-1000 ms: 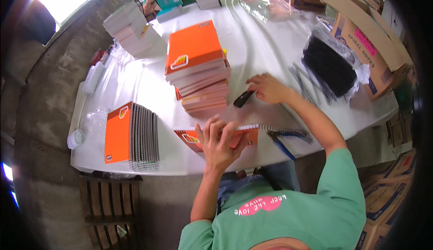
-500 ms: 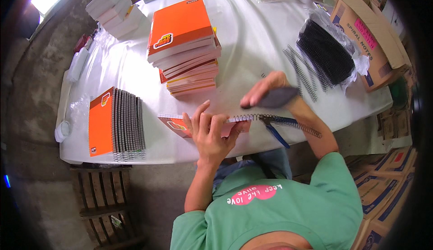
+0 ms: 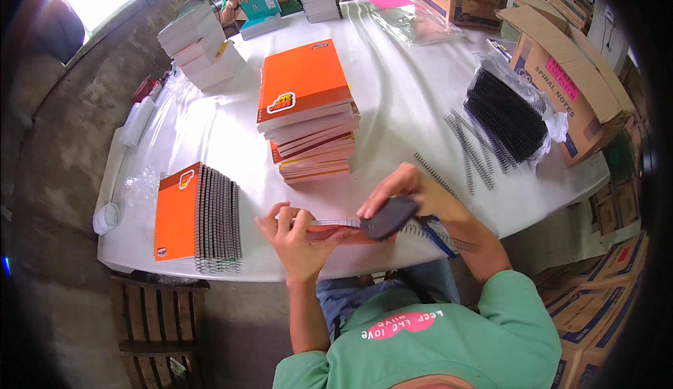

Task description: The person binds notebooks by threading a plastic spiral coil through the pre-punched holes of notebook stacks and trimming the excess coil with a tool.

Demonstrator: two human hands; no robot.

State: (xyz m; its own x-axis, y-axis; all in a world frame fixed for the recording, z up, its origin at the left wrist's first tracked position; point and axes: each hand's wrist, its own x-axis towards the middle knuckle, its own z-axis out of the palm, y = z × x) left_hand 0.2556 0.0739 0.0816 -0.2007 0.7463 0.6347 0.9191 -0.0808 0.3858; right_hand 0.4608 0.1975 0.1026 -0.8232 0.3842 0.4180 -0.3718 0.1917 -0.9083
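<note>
My left hand (image 3: 298, 242) grips an orange-covered notebook (image 3: 382, 238) at its left end, thumb in front and several fingers behind. The notebook stands on its long side with the punched page edge up. A dark wire spiral coil (image 3: 415, 229) runs from its right end toward my right forearm. My right hand (image 3: 398, 187) is over the right part of that edge, fingers bent together. A dark oval pad (image 3: 388, 218) sits at its fingers; whether it is strapped on or only held is unclear. Blue-handled pliers (image 3: 442, 238) show partly under my right wrist.
A tall stack of orange notebooks (image 3: 301, 84) stands ahead; coil-bound notebooks (image 3: 179, 213) stand at left. White book blocks (image 3: 193, 42) are at far left. Loose coils (image 3: 468, 150) and a black coil bundle (image 3: 505, 115) lie right, beside an open carton (image 3: 561, 87). Across, a person handles teal notebooks (image 3: 263, 9).
My right hand and the pad have come down and left onto the notebook's edge. The view has tilted up, so the person across the table shows more.
</note>
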